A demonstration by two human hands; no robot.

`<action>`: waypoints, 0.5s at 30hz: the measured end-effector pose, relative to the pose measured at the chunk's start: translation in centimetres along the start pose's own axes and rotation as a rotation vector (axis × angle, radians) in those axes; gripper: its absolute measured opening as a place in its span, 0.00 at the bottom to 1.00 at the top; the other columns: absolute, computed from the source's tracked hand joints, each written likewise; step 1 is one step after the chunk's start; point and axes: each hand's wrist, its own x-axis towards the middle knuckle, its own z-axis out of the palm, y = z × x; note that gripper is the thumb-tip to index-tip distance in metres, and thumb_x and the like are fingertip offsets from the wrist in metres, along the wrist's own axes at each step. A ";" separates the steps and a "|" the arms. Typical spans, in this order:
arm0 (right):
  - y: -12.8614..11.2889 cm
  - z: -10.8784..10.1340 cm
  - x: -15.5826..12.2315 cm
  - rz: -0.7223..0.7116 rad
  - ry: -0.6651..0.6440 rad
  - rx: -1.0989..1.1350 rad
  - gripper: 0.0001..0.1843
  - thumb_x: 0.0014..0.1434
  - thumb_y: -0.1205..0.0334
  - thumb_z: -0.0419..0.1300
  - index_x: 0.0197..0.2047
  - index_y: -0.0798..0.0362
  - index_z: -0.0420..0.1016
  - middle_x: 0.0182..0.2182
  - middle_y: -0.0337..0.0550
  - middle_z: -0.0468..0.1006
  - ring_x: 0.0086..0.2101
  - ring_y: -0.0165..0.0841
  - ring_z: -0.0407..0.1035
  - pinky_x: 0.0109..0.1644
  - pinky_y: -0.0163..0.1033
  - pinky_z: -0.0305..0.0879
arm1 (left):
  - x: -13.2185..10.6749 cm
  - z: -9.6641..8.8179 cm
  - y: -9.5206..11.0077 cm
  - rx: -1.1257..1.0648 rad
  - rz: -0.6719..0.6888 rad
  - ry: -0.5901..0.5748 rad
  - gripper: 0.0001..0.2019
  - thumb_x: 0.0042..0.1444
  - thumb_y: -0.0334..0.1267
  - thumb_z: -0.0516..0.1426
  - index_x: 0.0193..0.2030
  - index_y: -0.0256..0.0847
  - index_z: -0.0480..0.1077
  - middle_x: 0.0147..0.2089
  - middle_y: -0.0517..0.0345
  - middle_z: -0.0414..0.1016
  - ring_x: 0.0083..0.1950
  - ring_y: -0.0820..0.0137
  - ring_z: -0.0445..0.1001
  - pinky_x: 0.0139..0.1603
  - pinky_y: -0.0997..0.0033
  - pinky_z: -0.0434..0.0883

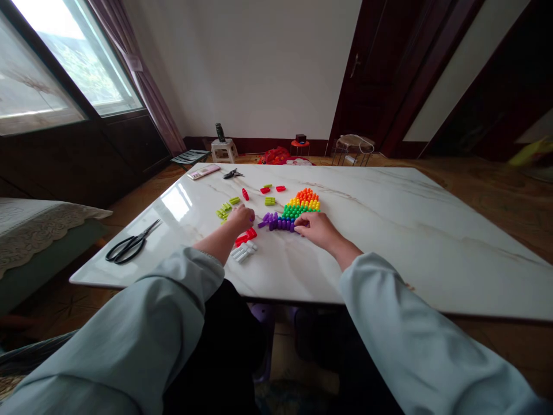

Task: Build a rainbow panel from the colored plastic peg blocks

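Note:
A piece of rainbow beadwork [302, 205] lies on the white marbled table, running from orange through yellow, green and blue to purple. My right hand [317, 228] is closed, thumb and fingertips pinching its purple near edge at the right. Left of the beadwork, my left hand [242, 218] is curled with its fingertips together; a speck of purple shows there, too small to name. Loose purple beads [268, 220] lie between the hands, beside the beadwork. Around my left hand are lime-green beads [224, 210], red beads [246, 237] and white beads [244, 251].
Black-handled scissors [128, 246] lie at the table's left edge. Small pliers [232, 173] and a pinkish flat packet [204, 172] rest at the far left. More red beads [280, 188] and green beads [270, 201] lie behind my left hand. Stools [223, 150] stand beyond the table.

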 end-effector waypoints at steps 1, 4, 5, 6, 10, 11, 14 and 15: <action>-0.1 0.0 0.0 -0.003 -0.007 0.000 0.05 0.52 0.65 0.62 0.34 0.53 0.79 0.30 0.41 0.81 0.31 0.31 0.74 0.38 0.34 0.67 | 0.1 0.1 -0.1 -0.010 -0.001 0.008 0.12 0.48 0.35 0.60 0.41 0.41 0.76 0.49 0.49 0.70 0.47 0.60 0.71 0.46 0.68 0.67; -0.2 -0.1 -0.1 -0.016 -0.027 0.002 0.05 0.52 0.65 0.63 0.34 0.52 0.79 0.31 0.40 0.81 0.32 0.31 0.74 0.39 0.34 0.68 | 0.3 0.4 -0.4 -0.045 -0.022 0.025 0.11 0.45 0.36 0.61 0.37 0.38 0.75 0.45 0.49 0.71 0.45 0.61 0.71 0.43 0.69 0.68; -0.3 -0.2 -0.1 -0.022 -0.031 0.003 0.05 0.52 0.66 0.63 0.34 0.52 0.79 0.31 0.40 0.81 0.32 0.31 0.74 0.40 0.34 0.68 | 0.4 0.6 -0.5 -0.053 -0.028 0.029 0.11 0.45 0.35 0.61 0.37 0.37 0.75 0.45 0.50 0.72 0.44 0.62 0.71 0.43 0.69 0.68; -0.4 -0.2 -0.1 -0.026 -0.032 0.003 0.05 0.52 0.66 0.63 0.34 0.52 0.79 0.31 0.40 0.81 0.32 0.31 0.74 0.40 0.34 0.68 | 0.4 0.7 -0.5 -0.059 -0.035 0.034 0.12 0.45 0.35 0.61 0.38 0.37 0.74 0.45 0.50 0.72 0.44 0.62 0.71 0.43 0.69 0.68; -0.8 -0.4 -0.2 -0.030 -0.037 0.001 0.05 0.52 0.67 0.63 0.33 0.53 0.79 0.31 0.40 0.81 0.32 0.31 0.74 0.40 0.34 0.68 | 0.2 0.8 -0.5 -0.081 -0.057 0.057 0.20 0.44 0.32 0.61 0.47 0.36 0.70 0.47 0.47 0.73 0.45 0.61 0.72 0.42 0.69 0.68; -0.9 -0.4 -0.3 -0.029 -0.037 -0.001 0.04 0.52 0.67 0.63 0.33 0.53 0.79 0.30 0.40 0.81 0.32 0.31 0.74 0.40 0.34 0.68 | 0.1 0.6 -0.5 -0.111 -0.070 0.076 0.20 0.43 0.31 0.62 0.47 0.35 0.70 0.46 0.47 0.73 0.45 0.61 0.72 0.42 0.69 0.68; -1.0 -0.4 -0.3 -0.040 -0.033 -0.005 0.04 0.52 0.67 0.63 0.33 0.53 0.79 0.30 0.39 0.80 0.31 0.30 0.74 0.40 0.34 0.68 | -0.4 -0.7 -0.3 -0.255 -0.133 0.215 0.16 0.43 0.31 0.62 0.42 0.34 0.71 0.42 0.46 0.74 0.45 0.60 0.72 0.43 0.67 0.68; -1.0 -0.3 -0.3 -0.047 -0.028 -0.005 0.04 0.52 0.68 0.63 0.33 0.52 0.79 0.30 0.39 0.80 0.31 0.30 0.74 0.40 0.34 0.68 | -0.6 -1.3 -0.2 -0.294 -0.151 0.270 0.16 0.44 0.31 0.62 0.43 0.34 0.71 0.41 0.46 0.74 0.45 0.60 0.71 0.44 0.65 0.68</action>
